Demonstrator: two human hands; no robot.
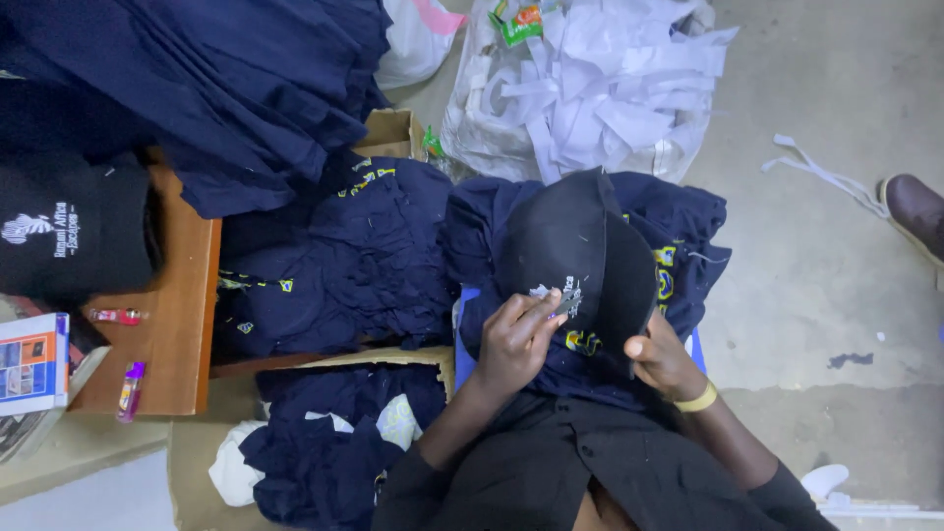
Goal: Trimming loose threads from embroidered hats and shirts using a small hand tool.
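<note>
Fingers of the left hand (518,334) pinch down narrowly on the front panel of a black cap (580,261), right at the pale embroidered patch (560,300) near where crown meets brim. Whether a small tool or a loose thread sits between those fingertips is too small to tell. The right hand (664,364), a yellow band (698,398) on its wrist, closes on the edge of the brim from below, thumb on top, steadying the cap at a tilt toward the person. Judging from this, the step in hand is close work on the embroidery, picking or trimming at it. What that calls for is a firm hold from the right hand and small, careful plucks from the left, so the stitching itself is not pulled.

The cap rests over the person's lap, on top of a dark blue garment with yellow print (678,246) spread beneath it. Beside it to the left lies a heap of similar navy garments (364,256), some spilling into a cardboard box (393,133). Farther left, a wooden counter (172,324) carries two small lighters (130,388) and another black cap (74,236). Beyond the work, a clear plastic bag of white paper strips (590,79) sits on the concrete floor (826,246), and a brown shoe (916,211) shows at the right edge.
</note>
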